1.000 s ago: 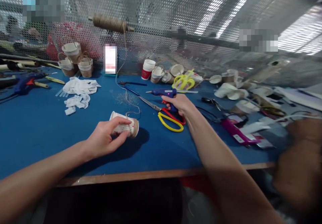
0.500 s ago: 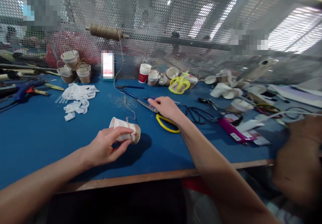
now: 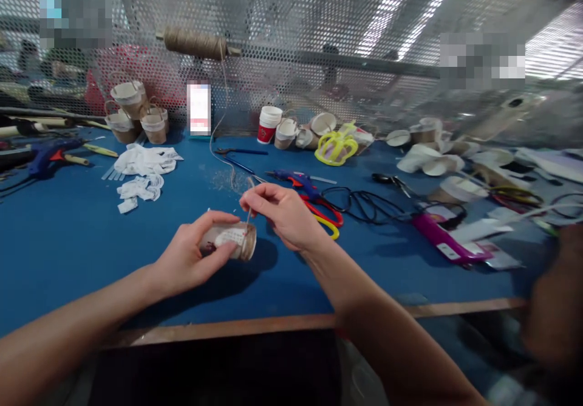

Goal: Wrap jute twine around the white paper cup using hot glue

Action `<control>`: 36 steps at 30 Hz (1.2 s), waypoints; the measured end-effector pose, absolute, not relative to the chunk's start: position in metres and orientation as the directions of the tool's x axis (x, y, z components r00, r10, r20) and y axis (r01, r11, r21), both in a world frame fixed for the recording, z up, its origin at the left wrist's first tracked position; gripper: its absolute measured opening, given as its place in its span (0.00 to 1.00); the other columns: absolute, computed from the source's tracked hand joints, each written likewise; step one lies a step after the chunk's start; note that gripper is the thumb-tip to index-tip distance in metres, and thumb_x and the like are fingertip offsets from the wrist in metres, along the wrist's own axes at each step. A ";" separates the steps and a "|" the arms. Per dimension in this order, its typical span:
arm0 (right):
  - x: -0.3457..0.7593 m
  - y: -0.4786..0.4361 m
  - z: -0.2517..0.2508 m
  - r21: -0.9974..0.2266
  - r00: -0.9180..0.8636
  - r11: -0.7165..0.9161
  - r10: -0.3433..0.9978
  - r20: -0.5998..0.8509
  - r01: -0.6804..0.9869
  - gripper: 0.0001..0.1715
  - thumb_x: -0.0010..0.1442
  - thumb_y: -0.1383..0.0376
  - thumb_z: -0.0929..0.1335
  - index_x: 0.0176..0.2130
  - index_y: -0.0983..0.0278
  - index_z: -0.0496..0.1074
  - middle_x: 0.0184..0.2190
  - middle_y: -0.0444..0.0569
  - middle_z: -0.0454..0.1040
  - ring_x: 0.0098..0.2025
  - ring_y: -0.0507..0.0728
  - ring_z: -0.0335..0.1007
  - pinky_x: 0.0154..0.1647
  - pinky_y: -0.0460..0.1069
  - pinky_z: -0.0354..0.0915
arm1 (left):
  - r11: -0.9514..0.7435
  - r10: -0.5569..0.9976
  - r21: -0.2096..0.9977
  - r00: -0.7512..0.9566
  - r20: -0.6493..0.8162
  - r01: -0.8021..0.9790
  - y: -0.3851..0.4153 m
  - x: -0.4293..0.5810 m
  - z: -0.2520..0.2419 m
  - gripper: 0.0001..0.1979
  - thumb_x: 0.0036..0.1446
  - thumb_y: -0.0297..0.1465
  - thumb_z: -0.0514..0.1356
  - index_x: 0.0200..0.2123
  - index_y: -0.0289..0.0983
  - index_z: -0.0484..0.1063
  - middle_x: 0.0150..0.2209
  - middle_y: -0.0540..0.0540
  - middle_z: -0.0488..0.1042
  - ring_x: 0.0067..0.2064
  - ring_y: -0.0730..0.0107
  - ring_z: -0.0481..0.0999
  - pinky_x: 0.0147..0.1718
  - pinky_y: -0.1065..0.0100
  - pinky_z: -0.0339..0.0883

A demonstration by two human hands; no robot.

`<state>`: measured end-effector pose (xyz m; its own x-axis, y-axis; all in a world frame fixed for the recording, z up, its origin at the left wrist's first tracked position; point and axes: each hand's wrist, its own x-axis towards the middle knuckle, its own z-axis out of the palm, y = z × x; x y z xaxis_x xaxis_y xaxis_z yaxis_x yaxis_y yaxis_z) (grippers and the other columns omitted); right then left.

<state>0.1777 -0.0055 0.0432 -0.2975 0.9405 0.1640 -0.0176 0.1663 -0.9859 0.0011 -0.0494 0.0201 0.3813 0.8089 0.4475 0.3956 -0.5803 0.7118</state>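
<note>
My left hand [image 3: 195, 245] grips a white paper cup [image 3: 230, 236] lying on its side, with brown twine wound round its base end. The thumb presses on the cup's side and the fingers reach over it. Just right of the cup, my right hand [image 3: 280, 208] pinches the twine [image 3: 249, 214] that comes off the wound band. That strand leads back to a twine spool [image 3: 195, 42] hung on the mesh. Scissors with red and yellow handles [image 3: 330, 227] lie partly hidden behind my right hand. Beyond them is a blue glue gun [image 3: 298, 180].
Twine-wrapped cups [image 3: 155, 125] stand at the back left near white paper scraps [image 3: 148, 160]. A red and white cup stack [image 3: 269, 123] and a yellow basket-like piece [image 3: 336, 147] are at the back. On the right lies a purple tool [image 3: 449, 242]; another person's arm [image 3: 553, 296] is blurred there.
My right hand has moved left from the scissors to the twine and now pinches it. The cup has turned in my left hand, showing a printed side.
</note>
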 end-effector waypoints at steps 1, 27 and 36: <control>0.180 -0.005 0.043 -0.984 -0.283 0.176 0.942 0.178 -0.033 0.08 0.49 0.61 0.70 0.26 0.64 0.71 0.23 0.41 0.71 0.25 0.47 0.62 0.29 0.45 0.59 | -0.532 0.839 0.757 0.359 0.409 0.379 -0.049 0.002 0.022 0.12 0.54 0.30 0.57 0.42 0.35 0.67 0.31 0.48 0.75 0.22 0.79 0.69 0.20 0.79 0.64; 0.183 -0.009 0.041 -0.925 -0.253 0.258 0.949 0.189 0.279 0.13 0.52 0.58 0.68 0.25 0.65 0.70 0.22 0.43 0.70 0.26 0.49 0.63 0.30 0.47 0.60 | -0.397 0.886 0.860 0.378 0.268 0.321 -0.053 0.003 0.028 0.11 0.52 0.29 0.59 0.40 0.34 0.68 0.30 0.50 0.73 0.21 0.82 0.64 0.19 0.81 0.61; 0.181 -0.011 0.040 -0.925 -0.300 0.229 0.944 0.136 0.303 0.14 0.52 0.58 0.67 0.25 0.67 0.69 0.21 0.43 0.68 0.24 0.48 0.60 0.27 0.46 0.58 | -0.542 0.825 0.757 0.406 0.394 0.366 -0.055 0.002 0.025 0.11 0.53 0.27 0.58 0.41 0.35 0.68 0.27 0.51 0.72 0.16 0.85 0.58 0.15 0.80 0.54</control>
